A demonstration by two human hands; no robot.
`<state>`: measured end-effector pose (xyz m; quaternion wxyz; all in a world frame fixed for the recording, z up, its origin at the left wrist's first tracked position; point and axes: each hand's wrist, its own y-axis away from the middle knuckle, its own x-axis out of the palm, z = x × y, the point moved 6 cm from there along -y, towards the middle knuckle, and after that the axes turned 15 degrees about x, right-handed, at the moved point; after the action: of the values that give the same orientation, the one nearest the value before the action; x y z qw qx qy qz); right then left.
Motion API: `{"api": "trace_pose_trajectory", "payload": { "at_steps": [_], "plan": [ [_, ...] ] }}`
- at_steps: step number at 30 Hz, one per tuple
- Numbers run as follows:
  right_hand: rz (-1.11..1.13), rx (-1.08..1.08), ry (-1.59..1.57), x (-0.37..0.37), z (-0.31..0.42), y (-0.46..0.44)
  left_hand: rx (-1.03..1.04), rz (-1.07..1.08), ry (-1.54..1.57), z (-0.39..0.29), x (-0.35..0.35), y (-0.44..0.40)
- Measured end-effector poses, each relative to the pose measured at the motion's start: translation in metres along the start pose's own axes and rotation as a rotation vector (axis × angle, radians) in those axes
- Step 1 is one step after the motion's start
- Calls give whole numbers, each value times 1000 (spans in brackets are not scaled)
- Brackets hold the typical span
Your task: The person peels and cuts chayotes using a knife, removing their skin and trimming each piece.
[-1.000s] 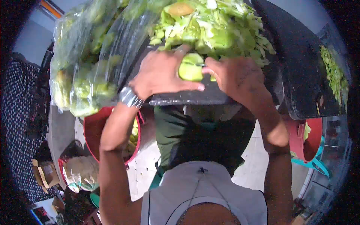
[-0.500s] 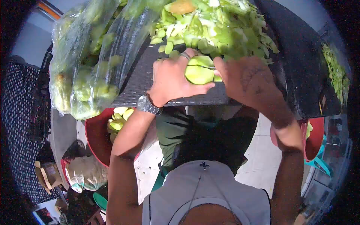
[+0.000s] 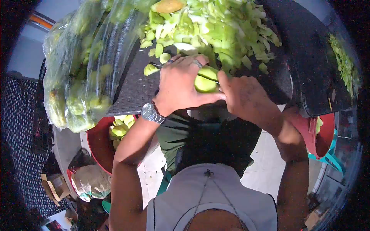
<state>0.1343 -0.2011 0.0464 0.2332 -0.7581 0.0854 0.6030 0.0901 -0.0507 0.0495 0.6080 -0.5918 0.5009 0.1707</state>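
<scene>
A peeled, pale green fruit (image 3: pixel 205 84) sits in my left hand (image 3: pixel 179 86), which is wrapped round it, thumb along the near side. I cannot tell its exact kind. My right hand (image 3: pixel 250 94) is closed on a knife (image 3: pixel 214 80); its handle is hidden by the fingers. The thin blade runs across the fruit at a dark cut line, and its tip shows beyond my left knuckles beside a small green piece (image 3: pixel 151 69). Both hands are over the near edge of the dark table (image 3: pixel 133 90). Just beyond them lies a heap of green peelings and slices (image 3: pixel 216 29).
A clear plastic bag (image 3: pixel 77 84) of green fruit overhangs the table at left. An orange-brown piece (image 3: pixel 168 5) tops the heap. Below stand a red tub (image 3: pixel 101 140) with pale pieces at left and another red tub (image 3: pixel 325 138) at right. A dark board (image 3: pixel 320 84) lies at right.
The view has shifted slightly. My hands and the fruit sit a little lower against the table, and the knife tip now shows left of my left hand. Both hands keep their hold.
</scene>
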Motion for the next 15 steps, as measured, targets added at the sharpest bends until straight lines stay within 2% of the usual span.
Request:
{"api": "trace_pose_trajectory", "payload": {
  "at_steps": [1,3,5,6,8,11,13,15],
  "plan": [
    [-53,-1,-25,13,2,0,-71,-89,125,8,4,7],
    [-195,-44,79,17,1,1,-81,-108,100,11,3,13],
    [-343,-151,323,15,6,10,-96,-132,21,12,2,11],
    [-303,-138,296,15,8,12,-112,-120,96,11,0,6],
    [-243,-102,267,14,2,5,-50,-110,-9,9,-4,4],
    [220,240,-416,42,-26,-18,-113,-110,-55,7,-8,18],
    [467,459,-741,47,-29,-21,-199,-151,-42,-2,-5,30],
    [617,612,-981,52,-29,-17,-260,-220,-47,-11,-6,38]
  ]
}}
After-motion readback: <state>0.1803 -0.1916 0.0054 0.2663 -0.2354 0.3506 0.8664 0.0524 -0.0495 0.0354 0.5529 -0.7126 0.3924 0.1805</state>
